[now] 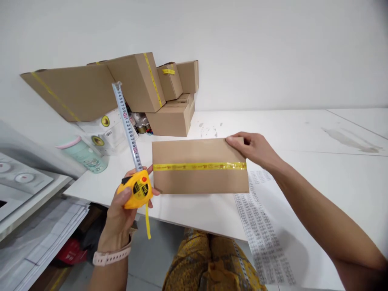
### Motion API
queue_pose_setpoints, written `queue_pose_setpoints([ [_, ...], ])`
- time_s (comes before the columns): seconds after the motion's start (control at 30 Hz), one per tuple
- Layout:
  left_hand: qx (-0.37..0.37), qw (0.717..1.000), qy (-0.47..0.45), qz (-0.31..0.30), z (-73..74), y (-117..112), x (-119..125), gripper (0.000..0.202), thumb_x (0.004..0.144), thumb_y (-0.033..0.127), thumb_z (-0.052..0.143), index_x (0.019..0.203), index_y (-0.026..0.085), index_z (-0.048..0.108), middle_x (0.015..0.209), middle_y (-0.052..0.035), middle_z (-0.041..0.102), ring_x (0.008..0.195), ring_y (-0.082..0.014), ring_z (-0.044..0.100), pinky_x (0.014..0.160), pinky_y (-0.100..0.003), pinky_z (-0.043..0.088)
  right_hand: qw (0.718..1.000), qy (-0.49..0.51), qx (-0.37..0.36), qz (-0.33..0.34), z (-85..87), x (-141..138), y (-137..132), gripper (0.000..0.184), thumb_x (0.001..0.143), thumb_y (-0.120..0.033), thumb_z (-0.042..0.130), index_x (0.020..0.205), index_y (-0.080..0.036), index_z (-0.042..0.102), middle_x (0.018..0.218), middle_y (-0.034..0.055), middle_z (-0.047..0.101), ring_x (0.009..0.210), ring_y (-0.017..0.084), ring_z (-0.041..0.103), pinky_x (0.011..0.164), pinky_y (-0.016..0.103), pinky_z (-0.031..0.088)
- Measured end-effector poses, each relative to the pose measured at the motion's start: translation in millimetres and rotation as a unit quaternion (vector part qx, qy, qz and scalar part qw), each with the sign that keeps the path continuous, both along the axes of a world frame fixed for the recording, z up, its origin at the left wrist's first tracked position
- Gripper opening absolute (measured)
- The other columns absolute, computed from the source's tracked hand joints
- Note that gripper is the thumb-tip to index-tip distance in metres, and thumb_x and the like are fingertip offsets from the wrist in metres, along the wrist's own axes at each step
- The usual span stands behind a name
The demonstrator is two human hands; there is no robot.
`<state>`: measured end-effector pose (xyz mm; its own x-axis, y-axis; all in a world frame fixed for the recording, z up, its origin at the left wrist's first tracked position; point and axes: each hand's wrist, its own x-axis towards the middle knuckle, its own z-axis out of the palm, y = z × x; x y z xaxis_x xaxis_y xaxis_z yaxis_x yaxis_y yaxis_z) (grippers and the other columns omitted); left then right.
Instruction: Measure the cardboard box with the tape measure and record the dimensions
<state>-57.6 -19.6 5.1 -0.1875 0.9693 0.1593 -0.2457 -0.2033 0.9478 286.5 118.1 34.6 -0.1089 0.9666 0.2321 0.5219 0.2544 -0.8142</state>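
Observation:
A flat cardboard box (194, 180) sealed with a strip of yellow tape lies on the white table (303, 133) in front of me. My right hand (253, 148) grips its far right corner, thumb and fingers closed on the edge. My left hand (121, 210) is closed round a yellow tape measure (138, 189), held just off the box's left end. Its blade (126, 125) sticks up and to the left, extended well past the case. A pale watch strap circles my left wrist.
Several taped cardboard boxes (145, 85) are stacked against the wall at the back left, above white packages (106, 133). A mint bottle (83, 153) lies to the left. A printed sheet (263, 226) lies under my right forearm. A grey machine (21, 178) stands far left.

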Motion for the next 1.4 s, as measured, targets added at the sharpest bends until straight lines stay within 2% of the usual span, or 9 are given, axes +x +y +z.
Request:
queue_pose_setpoints([
  [0.13,0.035,0.998,0.036,0.028,11.9,1,14,0.053,0.071,0.047,0.083,0.113,0.022,0.063,0.129,-0.0131,0.066,0.073,-0.0262,0.074,0.045,-0.03,0.058,1.0,0.005,0.013,-0.022,2.8,-6,35,0.052,0.085,-0.069,0.061,0.077,-0.019,0.069,0.094,0.0095,0.067,0.084,0.022,0.06,0.072,0.035,0.047],
  [0.23,0.027,0.997,0.061,0.029,0.4,-22,42,0.062,0.071,0.051,0.084,0.121,0.026,0.059,0.126,-0.0118,0.067,0.077,-0.0262,0.073,0.048,-0.03,0.059,0.997,0.043,0.059,-0.013,-5.7,-13,50,0.044,0.087,-0.063,0.062,0.083,-0.019,0.07,0.114,0.0103,0.065,0.099,0.023,0.061,0.083,0.036,0.048],
  [0.4,-0.104,0.981,-0.012,-0.162,-42.1,-66,98,0.067,0.07,0.056,0.084,0.125,0.028,0.057,0.119,-0.0107,0.064,0.079,-0.024,0.072,0.052,-0.025,0.055,0.995,0.077,0.035,0.051,-6.6,-18,47,0.039,0.091,-0.053,0.056,0.094,-0.017,0.071,0.096,0.0091,0.071,0.088,0.023,0.062,0.076,0.035,0.048],
  [0.5,-0.158,0.96,-0.046,-0.228,-62.5,-76,115,0.061,0.073,0.054,0.082,0.123,0.028,0.058,0.115,-0.0089,0.062,0.08,-0.0228,0.072,0.054,-0.024,0.053,0.991,0.052,0.086,0.084,-2.7,-17,44,0.034,0.093,-0.046,0.054,0.1,-0.018,0.072,0.107,0.0094,0.073,0.096,0.024,0.063,0.082,0.037,0.05],
  [0.6,-0.177,0.949,-0.051,-0.256,-71.6,-80,114,0.061,0.072,0.055,0.082,0.122,0.029,0.058,0.117,-0.0086,0.061,0.08,-0.0225,0.071,0.055,-0.025,0.052,0.985,0.014,0.132,0.107,-0.6,-16,40,0.031,0.096,-0.039,0.048,0.106,-0.021,0.072,0.114,0.0087,0.072,0.102,0.024,0.064,0.087,0.039,0.05],
  [0.73,-0.19,0.944,-0.036,-0.268,-67.0,-85,104,0.06,0.072,0.057,0.081,0.121,0.028,0.059,0.112,-0.0078,0.059,0.081,-0.0219,0.069,0.057,-0.025,0.05,0.968,-0.075,0.204,0.129,2.2,-16,32,0.038,0.099,-0.029,0.038,0.125,-0.026,0.066,0.116,0.0086,0.068,0.103,0.024,0.063,0.089,0.04,0.05],
  [0.97,-0.182,0.945,-0.041,-0.268,-61.0,-94,100,0.053,0.072,0.055,0.081,0.113,0.026,0.064,0.105,-0.006,0.056,0.077,-0.018,0.065,0.061,-0.026,0.05,0.922,-0.262,0.256,0.128,10.6,-20,19,0.051,0.097,-0.02,0.041,0.142,-0.037,0.056,0.109,0.0088,0.06,0.097,0.024,0.056,0.073,0.035,0.049],
  [1.13,-0.177,0.941,-0.053,-0.282,-71.8,-94,95,0.062,0.072,0.056,0.08,0.123,0.027,0.059,0.118,-0.0103,0.06,0.078,-0.0201,0.067,0.057,-0.025,0.049,0.909,-0.287,0.273,0.127,9.0,-22,20,0.047,0.099,-0.024,0.042,0.141,-0.04,0.057,0.111,0.0093,0.058,0.098,0.024,0.054,0.071,0.034,0.048],
  [1.4,-0.17,0.938,-0.052,-0.298,-80.3,-87,80,0.066,0.07,0.055,0.082,0.124,0.026,0.058,0.118,-0.0114,0.063,0.076,-0.0195,0.07,0.053,-0.021,0.047,0.91,-0.283,0.276,0.126,6.8,-21,19,0.045,0.101,-0.026,0.042,0.141,-0.04,0.058,0.112,0.0097,0.057,0.098,0.025,0.054,0.07,0.035,0.048],
])
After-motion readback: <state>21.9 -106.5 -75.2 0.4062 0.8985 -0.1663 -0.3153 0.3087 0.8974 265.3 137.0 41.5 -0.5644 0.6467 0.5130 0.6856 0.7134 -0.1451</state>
